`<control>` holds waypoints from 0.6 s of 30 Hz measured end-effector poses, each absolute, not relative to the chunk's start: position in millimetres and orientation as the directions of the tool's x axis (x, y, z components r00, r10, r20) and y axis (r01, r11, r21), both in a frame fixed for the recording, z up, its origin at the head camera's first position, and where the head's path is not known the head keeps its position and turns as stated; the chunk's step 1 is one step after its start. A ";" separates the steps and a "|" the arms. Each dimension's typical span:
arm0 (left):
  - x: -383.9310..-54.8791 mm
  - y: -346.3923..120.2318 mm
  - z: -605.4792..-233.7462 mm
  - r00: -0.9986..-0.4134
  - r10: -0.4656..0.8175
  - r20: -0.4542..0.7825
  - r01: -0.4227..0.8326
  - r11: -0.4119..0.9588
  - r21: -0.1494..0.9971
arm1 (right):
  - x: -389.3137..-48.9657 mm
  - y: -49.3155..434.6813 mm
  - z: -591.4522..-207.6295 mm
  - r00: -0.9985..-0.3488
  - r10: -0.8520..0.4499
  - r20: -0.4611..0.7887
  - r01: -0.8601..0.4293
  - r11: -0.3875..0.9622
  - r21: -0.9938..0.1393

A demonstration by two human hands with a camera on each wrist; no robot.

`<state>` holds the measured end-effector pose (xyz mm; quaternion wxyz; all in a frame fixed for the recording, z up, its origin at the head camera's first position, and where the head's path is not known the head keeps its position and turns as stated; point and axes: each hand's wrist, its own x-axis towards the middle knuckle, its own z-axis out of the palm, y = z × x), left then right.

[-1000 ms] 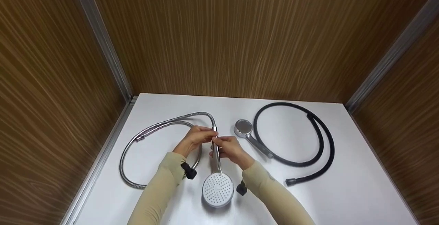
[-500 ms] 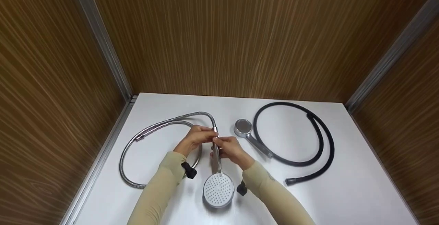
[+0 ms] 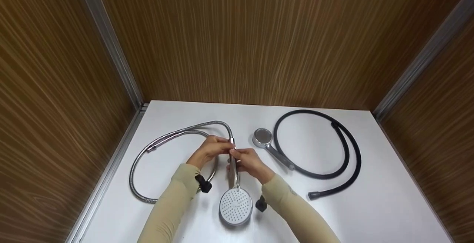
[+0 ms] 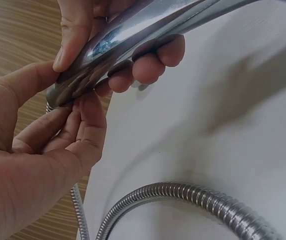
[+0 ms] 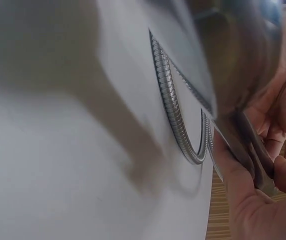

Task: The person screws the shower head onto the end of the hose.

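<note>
My right hand (image 3: pixel 251 162) grips the chrome handle of a round, white-faced shower head (image 3: pixel 236 206), which points toward the near side. At the handle's far end, my left hand (image 3: pixel 212 150) pinches the end fitting of a silver metal shower hose (image 3: pixel 131 174). The left wrist view has the shiny handle (image 4: pixel 128 37) running through the right hand's fingers, with the left fingers and thumb around its tip. How far the fitting is seated is hidden by the fingers. In the right wrist view, the back of the shower head (image 5: pixel 233 45) covers part of the scene.
A smaller shower head (image 3: pixel 263 137) with a grey handle lies right of the hands. Beside it is a coiled black hose (image 3: pixel 357 157). The silver hose's loose end (image 3: pixel 151 149) lies left on the white table (image 3: pixel 385 183). Wood-patterned walls (image 3: pixel 237 43) enclose the table.
Both hands stay at the same spots on the handle and the hose fitting. The shower head's face has shifted very slightly to the right and toward the near side.
</note>
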<state>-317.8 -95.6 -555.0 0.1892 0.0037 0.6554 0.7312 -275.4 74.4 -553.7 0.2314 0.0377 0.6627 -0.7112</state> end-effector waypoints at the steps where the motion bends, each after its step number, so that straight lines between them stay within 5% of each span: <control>1: -317.7 -95.4 -555.3 -0.929 0.282 -0.240 -0.270 -0.070 0.960 | -275.3 74.5 -554.3 -0.890 -0.277 -0.362 0.380 -0.011 -0.925; 18: -313.3 -92.9 -564.9 -0.934 0.243 -0.263 -0.248 0.090 0.965 | -271.1 72.6 -567.5 -0.884 -0.277 -0.376 0.387 0.016 -0.922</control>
